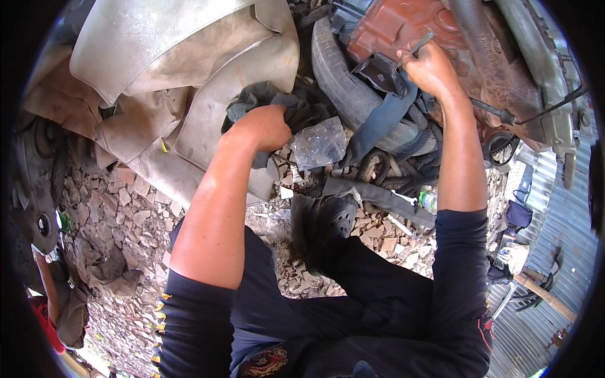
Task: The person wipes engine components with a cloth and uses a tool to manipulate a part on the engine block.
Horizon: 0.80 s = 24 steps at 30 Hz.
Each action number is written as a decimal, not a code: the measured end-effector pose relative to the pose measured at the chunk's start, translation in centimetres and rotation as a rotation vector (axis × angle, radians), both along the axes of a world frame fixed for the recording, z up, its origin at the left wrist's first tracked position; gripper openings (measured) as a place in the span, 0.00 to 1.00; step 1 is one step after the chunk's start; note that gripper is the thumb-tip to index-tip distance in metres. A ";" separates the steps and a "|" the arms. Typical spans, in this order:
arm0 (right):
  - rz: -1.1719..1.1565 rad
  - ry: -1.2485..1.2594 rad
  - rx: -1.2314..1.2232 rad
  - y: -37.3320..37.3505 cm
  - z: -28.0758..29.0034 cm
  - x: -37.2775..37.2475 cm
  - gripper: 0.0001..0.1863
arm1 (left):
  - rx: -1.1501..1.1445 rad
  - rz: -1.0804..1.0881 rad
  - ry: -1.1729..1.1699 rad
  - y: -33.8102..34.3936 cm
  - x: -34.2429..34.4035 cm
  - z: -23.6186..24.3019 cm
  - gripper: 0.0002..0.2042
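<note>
1. Our right hand [432,70] has a closed grip, thumb and fingers wrapped round a thin grey rod [423,41] whose end pokes out past the knuckles, perhaps held short for control
2. Our left hand [268,128] has its fingers curled in on dark cloth [249,101], which shows above and below the fist; we judge it is bunched by that grip, though we cannot tell how much is inside
3. Just beside the right hand sits a black bracket [380,72], near the rust-red casing [400,28]; a tyre [340,69] curves below, a blue strip [384,126] draped over it
4. Near the left fist lies a clear chunk [320,143]; beige sheets [242,75] spread beyond, seemingly just heaped
5. Over the rubble [113,208], a bottle [428,201] bears a green label, too small for us to read
</note>
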State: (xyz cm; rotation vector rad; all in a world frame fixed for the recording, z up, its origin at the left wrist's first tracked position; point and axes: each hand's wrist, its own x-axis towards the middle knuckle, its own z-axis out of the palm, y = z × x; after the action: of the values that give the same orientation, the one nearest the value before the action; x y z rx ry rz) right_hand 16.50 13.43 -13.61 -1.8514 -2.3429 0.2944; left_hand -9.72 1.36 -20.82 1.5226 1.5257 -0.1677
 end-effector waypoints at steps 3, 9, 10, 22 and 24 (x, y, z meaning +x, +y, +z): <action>0.052 -0.013 0.134 0.1 -0.7 0.3 0.14 | 0.021 0.018 0.001 -0.2 -0.1 -0.3 0.22; -0.019 -0.023 -0.001 -0.1 -0.3 0.0 0.13 | 0.004 0.036 -0.001 -0.4 -0.2 -0.3 0.23; -0.008 -0.025 0.000 0.1 -0.4 0.0 0.13 | 0.004 0.039 -0.010 -0.4 -0.1 -0.1 0.23; 0.027 0.015 -0.070 -0.6 -0.4 0.8 0.10 | -0.035 0.011 0.030 -0.1 0.0 0.2 0.22; -0.033 -0.007 -0.041 -0.6 -0.5 0.4 0.10 | -0.008 0.019 -0.002 -0.5 0.0 -0.6 0.21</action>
State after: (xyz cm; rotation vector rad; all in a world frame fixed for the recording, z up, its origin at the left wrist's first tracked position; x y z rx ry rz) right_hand 16.91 12.80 -14.06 -1.9102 -2.3255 0.3361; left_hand -9.76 0.87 -21.42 1.5017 1.5353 -0.1609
